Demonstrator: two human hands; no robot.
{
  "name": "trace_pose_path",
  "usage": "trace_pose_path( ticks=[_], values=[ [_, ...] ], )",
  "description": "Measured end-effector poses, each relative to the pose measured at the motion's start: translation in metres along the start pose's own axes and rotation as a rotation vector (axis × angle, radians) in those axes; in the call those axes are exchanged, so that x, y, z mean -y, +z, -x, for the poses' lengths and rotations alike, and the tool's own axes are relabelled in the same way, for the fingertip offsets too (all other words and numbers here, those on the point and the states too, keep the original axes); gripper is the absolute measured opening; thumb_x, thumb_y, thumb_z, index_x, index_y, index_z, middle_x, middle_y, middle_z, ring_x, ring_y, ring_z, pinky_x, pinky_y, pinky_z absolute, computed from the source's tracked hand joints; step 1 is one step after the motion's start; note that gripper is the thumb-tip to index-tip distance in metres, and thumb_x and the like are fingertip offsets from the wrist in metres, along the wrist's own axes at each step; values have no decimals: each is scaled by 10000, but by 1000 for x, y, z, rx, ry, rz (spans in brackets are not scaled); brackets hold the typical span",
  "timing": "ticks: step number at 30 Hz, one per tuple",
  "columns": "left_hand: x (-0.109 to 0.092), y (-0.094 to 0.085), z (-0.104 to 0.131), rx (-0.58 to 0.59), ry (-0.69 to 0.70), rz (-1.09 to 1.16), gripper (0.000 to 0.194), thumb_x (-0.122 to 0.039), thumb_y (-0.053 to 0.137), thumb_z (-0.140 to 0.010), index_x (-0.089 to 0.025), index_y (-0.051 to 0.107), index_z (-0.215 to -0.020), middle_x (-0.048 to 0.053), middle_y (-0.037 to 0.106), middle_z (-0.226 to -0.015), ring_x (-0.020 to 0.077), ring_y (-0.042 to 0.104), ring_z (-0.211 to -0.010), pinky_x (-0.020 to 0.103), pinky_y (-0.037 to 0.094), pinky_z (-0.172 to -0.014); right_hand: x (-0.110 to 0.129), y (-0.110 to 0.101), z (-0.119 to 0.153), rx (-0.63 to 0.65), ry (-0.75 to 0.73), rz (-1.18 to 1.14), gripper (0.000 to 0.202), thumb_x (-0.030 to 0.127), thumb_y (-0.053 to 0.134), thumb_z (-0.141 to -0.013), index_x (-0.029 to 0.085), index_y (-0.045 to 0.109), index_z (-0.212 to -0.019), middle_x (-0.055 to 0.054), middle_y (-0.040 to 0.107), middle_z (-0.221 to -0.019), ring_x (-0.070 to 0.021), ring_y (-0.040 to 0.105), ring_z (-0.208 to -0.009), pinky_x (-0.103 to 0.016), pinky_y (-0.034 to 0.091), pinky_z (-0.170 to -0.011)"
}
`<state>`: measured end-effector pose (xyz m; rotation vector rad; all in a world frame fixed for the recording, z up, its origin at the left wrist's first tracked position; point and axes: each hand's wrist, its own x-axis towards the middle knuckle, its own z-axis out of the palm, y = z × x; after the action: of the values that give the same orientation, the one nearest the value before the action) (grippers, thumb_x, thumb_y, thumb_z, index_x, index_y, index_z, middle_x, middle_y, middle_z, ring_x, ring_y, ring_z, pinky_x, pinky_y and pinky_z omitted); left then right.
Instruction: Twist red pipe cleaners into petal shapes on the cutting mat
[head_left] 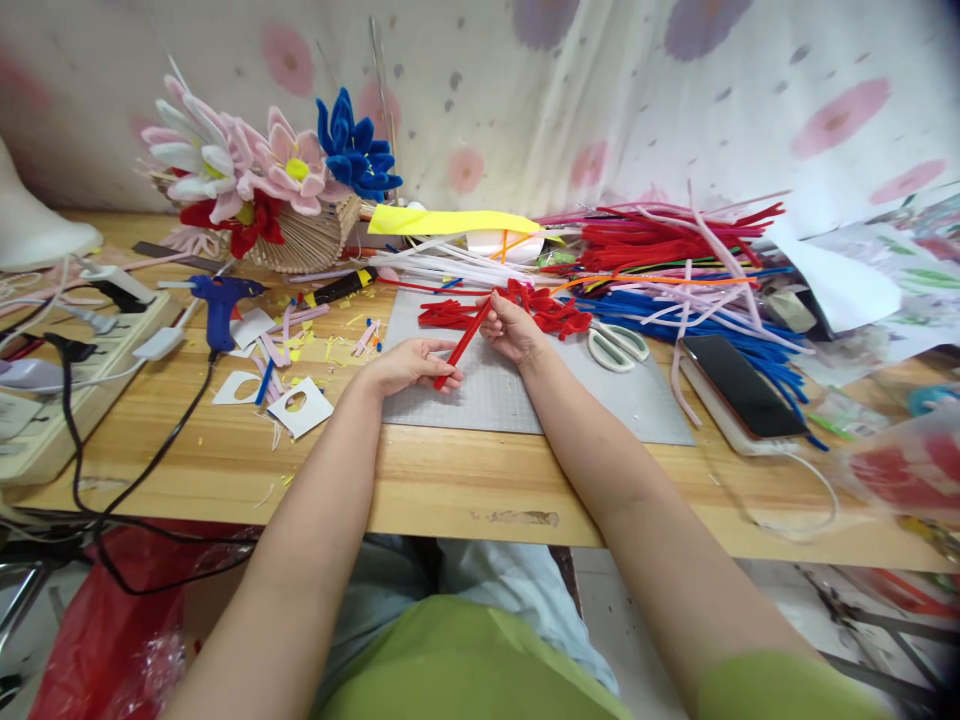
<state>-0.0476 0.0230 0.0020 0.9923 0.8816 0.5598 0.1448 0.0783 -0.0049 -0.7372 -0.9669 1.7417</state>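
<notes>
Between my two hands runs a short bundle of red pipe cleaners (466,346), tilted up to the right. My left hand (415,368) closes its fingers round the lower end. At the upper end, my right hand (511,327) pinches it between thumb and fingers. Just behind, a pile of bent red pipe-cleaner pieces (564,318) lies on the grey cutting mat (495,405). White-handled scissors (616,346) rest to the right of my right hand, their blades hidden under the red pieces.
Left stand a blue glue gun (219,305), a power strip (97,385) with cords and cut white cards (301,407). A basket (311,240) of pipe-cleaner flowers stands behind. Red pipe cleaners (637,240) and blue pipe cleaners (720,335) lie back right, near a phone (742,385).
</notes>
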Motion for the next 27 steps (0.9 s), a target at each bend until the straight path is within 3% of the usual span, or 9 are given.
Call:
trace_pose_path(
  ticks=[4,11,14,17,21,27],
  values=[
    [0,-1,0,-1,-8,-7,630,-69,668,-728,-105,421,-1307,107,714,-775,185,695,-669,258,550,-594,-1,1,-1,-27,-24,32,212,352,571,-837,166,560,-735,87,338,-466,-24,250,-384,-159,222,-378],
    [0,-1,-1,106,-58,-18,662,-86,687,-722,-113,418,-1326,118,720,-795,192,702,-700,255,548,-611,-5,-4,-7,-29,-87,92,224,310,585,-815,164,543,-651,83,320,-396,-32,213,-348,-172,179,-361],
    [-3,-3,3,52,-34,-16,738,-84,681,-724,-121,351,-1384,136,722,-842,203,704,-734,260,548,-615,-6,-5,-8,-40,-107,86,208,296,580,-806,158,566,-652,78,342,-390,-32,221,-348,-173,178,-362],
    [-5,-9,9,-101,10,-19,741,-89,654,-746,-139,323,-1408,138,721,-886,203,704,-741,265,550,-609,-8,-5,-7,-50,-107,131,166,309,634,-752,156,603,-696,59,446,-458,-33,337,-399,-163,251,-396],
    [-5,-20,13,-445,125,-69,605,-90,608,-770,-132,428,-1346,91,721,-807,156,691,-661,224,523,-566,-13,-6,-6,-37,-95,262,226,316,731,-626,157,656,-768,28,570,-604,-47,478,-517,-173,359,-474],
    [-8,-25,11,-847,514,-96,539,-127,645,-726,-176,522,-1248,34,697,-791,97,650,-620,187,500,-596,-20,6,0,44,-52,641,167,240,700,-625,150,654,-758,18,588,-566,-69,497,-488,-197,389,-466]
  ],
)
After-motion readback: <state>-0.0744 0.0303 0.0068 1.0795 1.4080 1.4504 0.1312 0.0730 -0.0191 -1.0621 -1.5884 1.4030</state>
